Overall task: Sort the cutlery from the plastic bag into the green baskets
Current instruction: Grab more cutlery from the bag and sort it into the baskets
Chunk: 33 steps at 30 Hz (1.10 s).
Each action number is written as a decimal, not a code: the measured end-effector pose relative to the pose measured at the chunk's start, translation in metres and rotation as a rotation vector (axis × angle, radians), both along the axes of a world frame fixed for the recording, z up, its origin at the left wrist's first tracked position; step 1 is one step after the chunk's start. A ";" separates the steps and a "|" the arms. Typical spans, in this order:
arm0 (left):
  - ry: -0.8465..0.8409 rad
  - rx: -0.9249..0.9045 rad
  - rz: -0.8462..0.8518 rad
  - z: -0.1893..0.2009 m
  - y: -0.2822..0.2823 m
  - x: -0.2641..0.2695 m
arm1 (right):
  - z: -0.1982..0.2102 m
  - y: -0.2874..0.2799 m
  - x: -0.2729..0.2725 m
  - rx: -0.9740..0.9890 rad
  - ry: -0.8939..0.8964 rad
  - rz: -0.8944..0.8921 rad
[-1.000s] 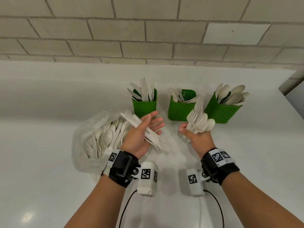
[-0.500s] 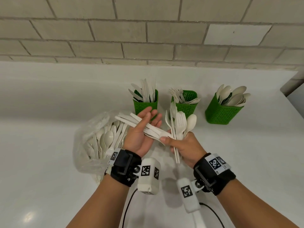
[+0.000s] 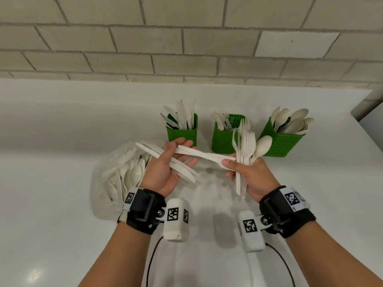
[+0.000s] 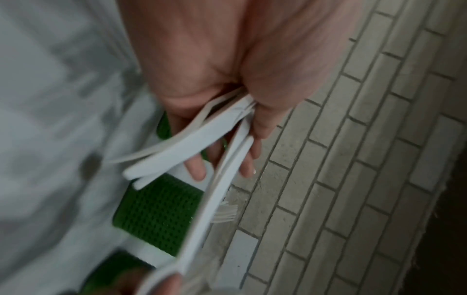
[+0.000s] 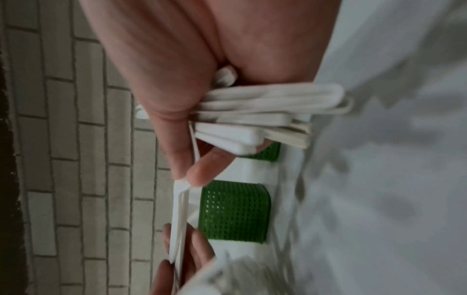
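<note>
Over the white counter (image 3: 51, 204), the left hand (image 3: 163, 170) grips a fan of white plastic knives (image 3: 182, 170) laid across its palm, thumb on top and fingers curled beneath them. The right hand (image 3: 251, 177) clutches an upright bundle of forks (image 3: 246, 146) with one spoon (image 3: 263, 145) among them, held in its curled fingers, while its thumb and forefinger pinch the end of a single knife (image 3: 205, 155) that stretches across to the left hand, where the left fingers also touch it. In the left wrist view that long knife (image 4: 215, 201) runs down from the left hand (image 4: 227, 65) toward the other hand; in the right wrist view the handles of the bundle (image 5: 265, 111) stick out of the right hand (image 5: 164, 75) toward the counter. The clear plastic bag (image 3: 107, 177) lies on the counter just left of the left hand, toward the middle of the counter, with spoons and other white cutlery inside. Three green baskets stand in a row near the back edge, by the tiled wall (image 3: 186, 38): the left basket (image 3: 182, 133) holds knives, the middle basket (image 3: 222, 139) holds forks, and the right basket (image 3: 284, 143), tilted, holds spoons. The middle basket stands right behind the fork bundle from the head view.
</note>
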<state>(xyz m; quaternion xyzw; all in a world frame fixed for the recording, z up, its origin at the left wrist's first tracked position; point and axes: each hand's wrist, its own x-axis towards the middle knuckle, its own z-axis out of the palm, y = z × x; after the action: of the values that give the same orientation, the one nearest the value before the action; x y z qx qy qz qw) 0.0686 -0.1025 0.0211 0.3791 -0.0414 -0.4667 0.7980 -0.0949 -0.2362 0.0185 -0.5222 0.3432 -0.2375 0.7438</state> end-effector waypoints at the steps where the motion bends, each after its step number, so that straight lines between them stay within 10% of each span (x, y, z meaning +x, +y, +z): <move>1: -0.039 0.024 -0.035 0.002 0.001 -0.001 | 0.003 -0.004 -0.001 -0.005 -0.014 -0.023; 24: -0.253 0.053 0.073 0.007 -0.020 -0.020 | 0.009 -0.006 -0.001 -0.043 0.012 -0.005; 33: -0.563 0.254 -0.017 0.005 -0.020 -0.024 | 0.021 -0.010 0.008 0.044 -0.220 -0.321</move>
<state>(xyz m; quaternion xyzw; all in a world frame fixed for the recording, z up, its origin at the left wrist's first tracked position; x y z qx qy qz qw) 0.0447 -0.1226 0.0257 0.5899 -0.2052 -0.3515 0.6974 -0.0873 -0.2464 0.0397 -0.4153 0.3438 -0.4010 0.7406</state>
